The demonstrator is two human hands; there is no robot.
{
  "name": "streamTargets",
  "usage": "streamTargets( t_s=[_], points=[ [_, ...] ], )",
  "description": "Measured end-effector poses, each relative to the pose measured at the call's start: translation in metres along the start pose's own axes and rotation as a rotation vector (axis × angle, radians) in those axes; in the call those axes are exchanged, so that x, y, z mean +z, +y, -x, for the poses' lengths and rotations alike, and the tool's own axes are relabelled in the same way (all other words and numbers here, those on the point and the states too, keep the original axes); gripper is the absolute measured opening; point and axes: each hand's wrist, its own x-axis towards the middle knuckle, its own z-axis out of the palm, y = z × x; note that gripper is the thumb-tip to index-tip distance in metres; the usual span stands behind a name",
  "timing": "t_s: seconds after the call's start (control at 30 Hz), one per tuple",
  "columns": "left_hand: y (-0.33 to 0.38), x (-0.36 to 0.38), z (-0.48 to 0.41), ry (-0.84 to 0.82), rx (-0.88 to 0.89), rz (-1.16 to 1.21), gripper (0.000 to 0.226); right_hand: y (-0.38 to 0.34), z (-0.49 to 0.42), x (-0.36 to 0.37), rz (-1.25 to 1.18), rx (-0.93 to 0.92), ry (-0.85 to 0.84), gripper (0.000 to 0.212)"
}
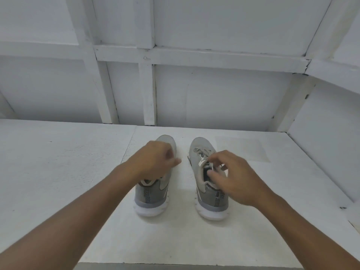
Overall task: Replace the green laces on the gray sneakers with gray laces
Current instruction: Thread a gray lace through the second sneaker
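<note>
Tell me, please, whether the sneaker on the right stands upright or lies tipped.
Upright: the right sneaker sits on its white sole on the table, opening facing up.

White-painted tabletop point(58, 172) below a white panelled wall point(214, 94) crossed by wooden battens point(148, 94), softly and evenly lit.

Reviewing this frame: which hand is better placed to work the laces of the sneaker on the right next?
Right. The right hand is over the right sneaker, fingertips at its laces near the tongue. The left hand is curled above the left sneaker, across the gap.
</note>
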Motion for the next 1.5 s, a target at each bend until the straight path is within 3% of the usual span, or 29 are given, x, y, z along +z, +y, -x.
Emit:
streamTargets(
  t_s=[0.13,0.27,0.63,0.93,1.23,1.5],
  points=[
    [-0.017,0.013,0.032,-0.138,-0.062,-0.136,0.044,-0.014,0.008,0.014,0.349,-0.014,-0.240,0.040],
    [-0.026,0.031,0.037,-0.181,-0.048,-0.323,0.043,-0.017,0.006,0.023,0.557,0.029,-0.301,0.055],
    [-0.030,0.040,0.038,-0.055,0.018,-0.312,0.033,-0.037,-0.008,0.060,0.457,-0.056,-0.136,0.027],
    [-0.028,0.052,0.032,0.018,0.070,-0.223,0.023,-0.042,-0.015,0.077,0.465,-0.116,-0.107,0.028],
    [-0.028,0.057,0.029,0.056,0.109,-0.248,0.026,-0.045,-0.015,0.077,0.473,-0.149,-0.112,0.026],
    [-0.026,0.041,0.055,0.091,0.038,-0.249,0.041,-0.065,-0.012,0.069,0.416,-0.278,-0.130,0.017]
  ],
)
